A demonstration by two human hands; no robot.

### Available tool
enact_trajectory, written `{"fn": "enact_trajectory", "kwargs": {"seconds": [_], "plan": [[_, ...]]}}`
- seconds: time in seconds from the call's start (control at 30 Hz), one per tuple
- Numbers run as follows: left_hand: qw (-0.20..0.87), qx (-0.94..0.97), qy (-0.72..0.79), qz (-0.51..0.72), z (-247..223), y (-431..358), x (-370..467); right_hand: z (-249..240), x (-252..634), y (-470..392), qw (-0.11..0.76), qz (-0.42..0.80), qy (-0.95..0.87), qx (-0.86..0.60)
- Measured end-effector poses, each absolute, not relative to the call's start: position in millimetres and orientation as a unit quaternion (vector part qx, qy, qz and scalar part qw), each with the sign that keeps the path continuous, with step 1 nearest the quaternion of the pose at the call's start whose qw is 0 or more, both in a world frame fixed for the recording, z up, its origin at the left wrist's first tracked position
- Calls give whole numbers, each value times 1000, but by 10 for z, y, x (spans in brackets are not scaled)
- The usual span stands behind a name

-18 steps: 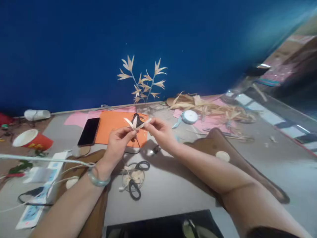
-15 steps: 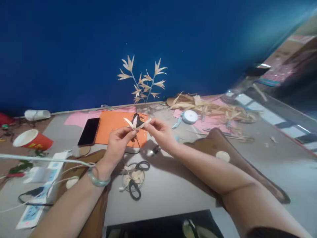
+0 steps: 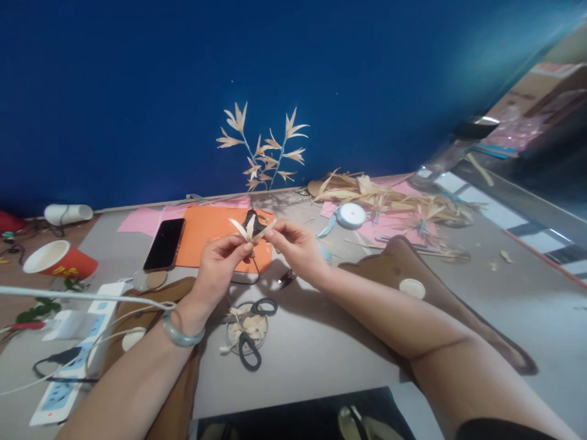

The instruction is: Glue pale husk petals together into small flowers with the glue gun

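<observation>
Above the orange sheet [image 3: 197, 238], my left hand [image 3: 220, 263] pinches the base of a small pale husk flower [image 3: 244, 230], its petals pointing up. My right hand [image 3: 296, 247] is closed on a pale husk strip [image 3: 265, 232] at the flower's right side. The fingertips of both hands are close together but apart. Behind them stands a branch of pale husk flowers [image 3: 268, 160] on bluish stems. Black-handled scissors [image 3: 250, 351] lie below my hands on a round dish holding pale pieces.
A phone [image 3: 165, 244], red paper cup [image 3: 64, 260] and power strip [image 3: 68, 366] are on the left. Ribbon roll [image 3: 351, 216], dried husks [image 3: 389, 198] and a brown mat [image 3: 426, 293] are on the right. A white cable crosses near my left wrist.
My right fingertips have moved slightly left, toward the flower, with the strip. My left hand has barely moved and still pinches the flower's base.
</observation>
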State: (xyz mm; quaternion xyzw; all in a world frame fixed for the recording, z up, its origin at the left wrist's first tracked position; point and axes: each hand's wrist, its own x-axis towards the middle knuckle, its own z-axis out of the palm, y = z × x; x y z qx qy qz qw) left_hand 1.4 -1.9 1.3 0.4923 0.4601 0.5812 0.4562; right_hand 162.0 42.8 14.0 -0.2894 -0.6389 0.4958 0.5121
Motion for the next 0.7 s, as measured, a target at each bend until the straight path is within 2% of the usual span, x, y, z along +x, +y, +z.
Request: {"fn": "enact_trajectory", "kwargs": {"seconds": [0.1, 0.4, 0.7], "plan": [[442, 500, 458, 588, 8, -28, 22, 121, 1602, 421, 489, 524, -635, -287], [414, 511, 471, 588, 44, -36, 59, 89, 1586, 416, 486, 500, -644, -314], [384, 470, 525, 597, 92, -87, 153, 74, 1612, 434, 498, 384, -695, -350]]}}
